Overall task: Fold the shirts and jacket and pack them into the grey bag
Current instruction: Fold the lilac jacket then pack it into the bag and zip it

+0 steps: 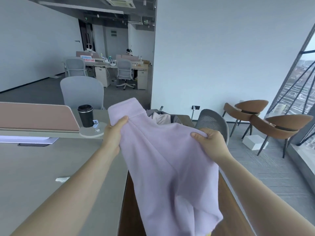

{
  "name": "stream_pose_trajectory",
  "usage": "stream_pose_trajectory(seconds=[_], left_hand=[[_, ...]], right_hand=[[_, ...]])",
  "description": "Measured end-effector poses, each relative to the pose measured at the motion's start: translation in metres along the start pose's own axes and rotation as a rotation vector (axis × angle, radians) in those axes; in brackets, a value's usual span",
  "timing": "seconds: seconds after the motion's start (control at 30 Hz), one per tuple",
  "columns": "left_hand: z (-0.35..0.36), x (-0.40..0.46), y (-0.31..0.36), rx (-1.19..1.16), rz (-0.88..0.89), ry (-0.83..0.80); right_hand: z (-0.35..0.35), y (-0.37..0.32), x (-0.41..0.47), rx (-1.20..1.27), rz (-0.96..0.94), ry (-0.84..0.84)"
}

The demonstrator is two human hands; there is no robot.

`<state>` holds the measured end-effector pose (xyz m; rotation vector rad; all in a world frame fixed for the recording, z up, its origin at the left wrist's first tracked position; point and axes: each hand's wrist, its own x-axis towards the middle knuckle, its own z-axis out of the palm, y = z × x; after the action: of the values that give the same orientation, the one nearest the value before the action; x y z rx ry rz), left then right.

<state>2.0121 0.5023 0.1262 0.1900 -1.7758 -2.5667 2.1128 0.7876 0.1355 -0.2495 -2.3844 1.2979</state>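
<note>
The lilac fleece jacket (163,159) hung in the air between both hands, its hem dropping toward the camera and its collar standing up beyond the left hand (113,132). That hand's fingers were tucked behind the cloth, thumb pressed on the front just below the collar seam. The right hand (210,140) pinched a bunched shoulder edge, fingers curled over the fabric. The garment sagged from the two grips, so the step in hand looked like shaking it out before a fold.

To do that well, the two grips probably needed to sit at matching points on the shoulders and draw apart until the top edge ran straight; the right-hand bunch should be smoothed first. Lowering it flat onto the grey worktop (51,167), left of and below the fingers, would give a clean base for folding.

Beyond the fingers lay what appeared to be the grey bag (176,119), with pale cloth inside. A black cup (85,115) stood farther left.
</note>
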Motion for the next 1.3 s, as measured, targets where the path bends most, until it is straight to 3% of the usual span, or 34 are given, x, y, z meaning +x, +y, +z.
stream_pose_trajectory(seconds=[0.17,0.33,0.5,0.6,0.77,0.93,1.07,1.2,1.3], left_hand=[[-0.007,0.046,-0.018,-0.015,-0.145,-0.047],[0.017,0.048,-0.026,-0.017,-0.319,-0.264],[0.042,0.023,-0.023,-0.228,-0.370,-0.403],[0.053,0.000,-0.023,-0.391,-0.370,-0.405],[0.053,-0.017,-0.025,-0.517,-0.310,-0.204],[-0.011,0.000,-0.067,-0.552,-0.332,0.213],[-0.091,0.014,-0.122,-0.480,-0.379,0.451],[-0.172,0.025,-0.175,-0.384,-0.432,0.561],[-0.223,0.031,-0.196,-0.286,-0.469,0.611]], right_hand=[[0.028,0.020,0.029,-0.042,0.068,0.008],[0.009,0.029,0.058,-0.053,0.133,0.017],[-0.034,0.004,0.098,-0.159,0.027,0.006],[-0.062,-0.028,0.128,-0.247,-0.046,-0.096],[-0.035,-0.061,0.164,-0.393,-0.126,-0.357],[0.090,-0.022,0.183,-0.554,-0.217,-0.454],[0.202,0.018,0.170,-0.739,-0.349,-0.588],[0.299,0.048,0.153,-0.823,-0.471,-0.746],[0.362,0.045,0.153,-0.924,-0.680,-0.784]])
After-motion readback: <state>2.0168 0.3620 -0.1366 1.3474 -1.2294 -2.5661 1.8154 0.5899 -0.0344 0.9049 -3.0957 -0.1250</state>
